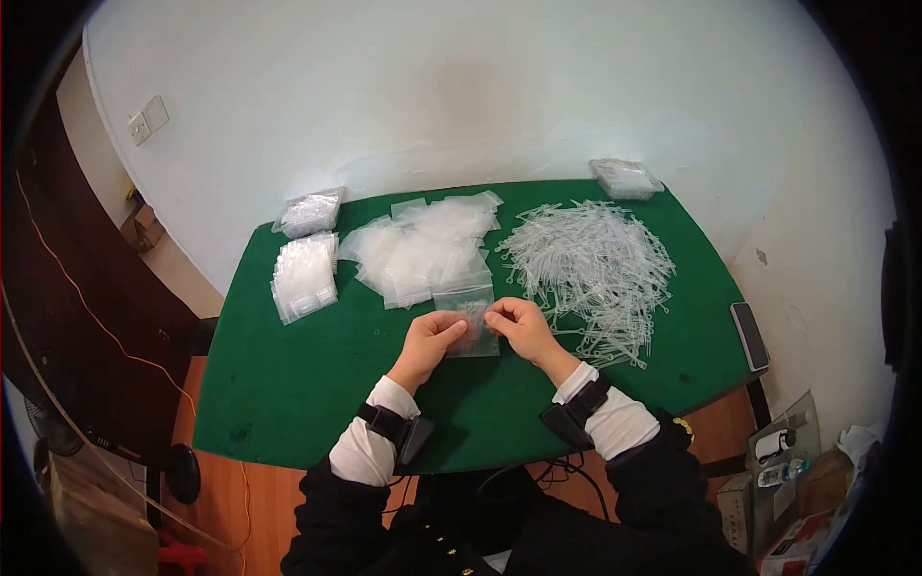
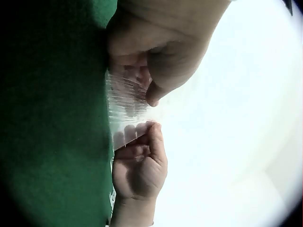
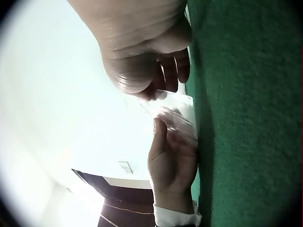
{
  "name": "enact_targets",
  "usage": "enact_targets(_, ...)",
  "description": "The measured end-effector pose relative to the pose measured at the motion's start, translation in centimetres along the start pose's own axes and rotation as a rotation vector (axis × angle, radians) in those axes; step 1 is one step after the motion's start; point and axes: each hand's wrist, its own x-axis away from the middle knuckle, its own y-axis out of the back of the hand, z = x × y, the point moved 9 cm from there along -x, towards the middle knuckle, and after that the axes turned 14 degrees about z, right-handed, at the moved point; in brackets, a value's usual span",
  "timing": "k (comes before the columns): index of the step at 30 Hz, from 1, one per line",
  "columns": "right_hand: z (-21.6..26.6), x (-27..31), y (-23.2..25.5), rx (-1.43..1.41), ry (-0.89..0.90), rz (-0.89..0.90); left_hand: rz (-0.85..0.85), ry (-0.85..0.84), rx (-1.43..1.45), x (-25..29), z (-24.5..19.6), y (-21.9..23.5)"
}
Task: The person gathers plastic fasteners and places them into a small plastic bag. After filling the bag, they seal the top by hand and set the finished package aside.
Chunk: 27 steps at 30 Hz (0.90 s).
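Two lots of packed clear plastic at your left: a bundle (image 1: 309, 213) at the back edge, and just in front a row of overlapping filled bags (image 1: 305, 274). Next, on the green table (image 1: 279, 403), a loose spread of flat clear bags (image 1: 413, 254). Your left hand (image 1: 425, 346) pinches the left side of one zip bag (image 1: 474, 345), thumb on the near face, fingers behind. That bag's mid-table, at the front of the spread, thin clear pieces inside; can't tell if it touches the tabletop. Your right hand (image 1: 524, 331) pinches its right edge, thumb against fingers. Right of that hand, a heap of clear looped strips (image 1: 600, 269); behind it, a packed bundle (image 1: 626, 180) at the back edge. Far right, a phone-like device (image 1: 749, 336) at the table edge.
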Motion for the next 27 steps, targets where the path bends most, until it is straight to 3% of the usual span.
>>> enact_targets(7,1.5,0.6,1.2,0.074,0.121,-0.186,0.081,-0.006,0.216,-0.3,0.4,-1.0)
enact_targets(12,2.9,1.1,1.0,0.165,0.118,-0.214,0.150,-0.022,0.356,-0.2,-0.1,-2.1)
enact_targets(15,4.3,1.6,1.2,0.381,0.213,-0.303,0.148,-0.018,0.374,-0.2,-0.2,-2.3)
enact_targets(21,4.5,1.5,0.9,0.362,0.237,-0.268,0.142,-0.030,0.383,-0.5,0.8,-1.1)
enact_targets(24,4.4,1.3,0.3,0.363,0.245,-0.192,0.003,-0.095,0.393,-0.3,0.6,0.4)
enact_targets(27,3.4,1.1,0.8,0.287,0.154,-0.205,-0.004,-0.119,0.430,-0.3,0.5,0.4)
